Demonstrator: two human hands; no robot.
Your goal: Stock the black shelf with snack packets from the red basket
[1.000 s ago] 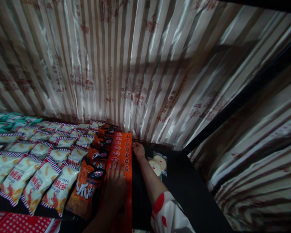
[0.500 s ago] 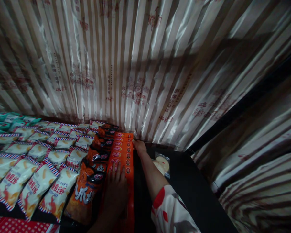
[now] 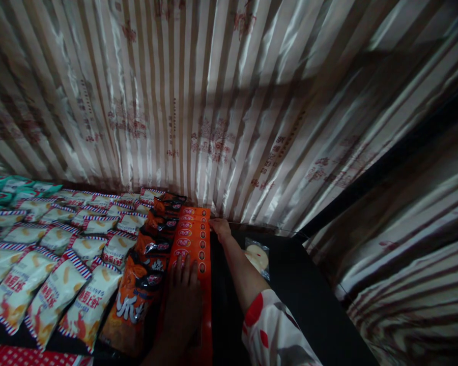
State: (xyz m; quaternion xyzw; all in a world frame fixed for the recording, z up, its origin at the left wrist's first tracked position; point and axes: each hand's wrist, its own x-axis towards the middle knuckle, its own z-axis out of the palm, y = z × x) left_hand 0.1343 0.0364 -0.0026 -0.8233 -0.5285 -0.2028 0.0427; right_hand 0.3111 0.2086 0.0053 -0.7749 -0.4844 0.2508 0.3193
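A column of overlapping flat orange packets (image 3: 183,233) with red-and-white oval logos lies on the black tabletop. My left hand (image 3: 183,300) rests on the near packets, palm down with its fingers stretched out. At the column's far right edge is my right hand (image 3: 222,230), its fingers drawn together with the tips at a packet's side; their exact grip is small and dim. Left of the column runs a row of glossy orange-and-black snack bags (image 3: 127,310). To the right of my right forearm lies a clear packet with pale round pieces (image 3: 257,258).
Rows of white snack bags (image 3: 86,300) with striped edges fill the left side, with green bags (image 3: 21,189) behind them. A red-and-white perforated basket edge (image 3: 30,356) shows at lower left. Striped curtain (image 3: 213,101) hangs behind, and a dark pole (image 3: 351,188) slants at right.
The view has shifted very slightly. Both hands stay in nearly the same places on and beside the orange packets.
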